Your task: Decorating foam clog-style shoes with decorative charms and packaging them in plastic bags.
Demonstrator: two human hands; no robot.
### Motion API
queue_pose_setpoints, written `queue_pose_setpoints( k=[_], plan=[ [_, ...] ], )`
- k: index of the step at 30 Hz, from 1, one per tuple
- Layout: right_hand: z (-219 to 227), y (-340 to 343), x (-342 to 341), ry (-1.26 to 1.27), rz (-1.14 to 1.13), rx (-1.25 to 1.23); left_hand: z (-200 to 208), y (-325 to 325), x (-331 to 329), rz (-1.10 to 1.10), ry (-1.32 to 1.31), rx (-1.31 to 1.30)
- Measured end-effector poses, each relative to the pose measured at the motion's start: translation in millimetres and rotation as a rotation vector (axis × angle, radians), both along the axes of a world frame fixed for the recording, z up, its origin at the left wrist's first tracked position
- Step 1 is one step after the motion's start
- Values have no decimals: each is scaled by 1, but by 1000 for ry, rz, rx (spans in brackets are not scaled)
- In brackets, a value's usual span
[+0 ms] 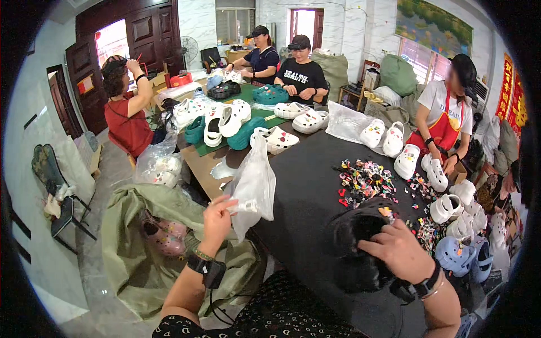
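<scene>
My left hand point(217, 221) pinches the edge of a see-through plastic bag point(252, 183), which hangs upright over the left edge of the black table. Over the table's near part, my right hand point(401, 252) is closed on a pair of black clogs point(352, 236), its fingers at the shoe openings. The clogs are dark, so where one ends and the other begins is hard to make out. A heap of small colourful shoe charms point(369, 180) lies just beyond them. Below my left hand, an open green sack point(127, 225) holds pink clogs point(163, 234) decorated with charms.
White clogs point(406, 160) line the table's far right side, with light-blue clogs point(453, 256) nearer. White and teal clogs point(245, 135) cover the green-topped table beyond. Several people sit or stand around the tables. A chair point(65, 194) stands at the left wall.
</scene>
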State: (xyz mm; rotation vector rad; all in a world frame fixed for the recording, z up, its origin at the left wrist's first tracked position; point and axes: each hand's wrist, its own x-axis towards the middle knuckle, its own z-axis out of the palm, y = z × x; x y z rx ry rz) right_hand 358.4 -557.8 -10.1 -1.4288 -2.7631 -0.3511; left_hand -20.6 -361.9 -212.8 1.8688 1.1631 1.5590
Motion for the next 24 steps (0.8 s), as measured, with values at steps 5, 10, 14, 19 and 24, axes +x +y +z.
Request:
queue_pose_setpoints(
  k=[5,10,14,19,24],
  plan=[
    [-46,18,-2,-95,99,-56,-25,-16,7,173,189,-93],
    [-79,22,-5,-176,129,-124,-15,-25,36,169,305,-207],
    [-73,21,-9,-167,123,-144,-46,-12,49,251,458,-136],
    [-62,17,-8,-66,209,-130,-65,7,45,209,245,-133],
    [-70,8,-8,58,141,-93,-60,15,25,290,136,-213]
  ],
)
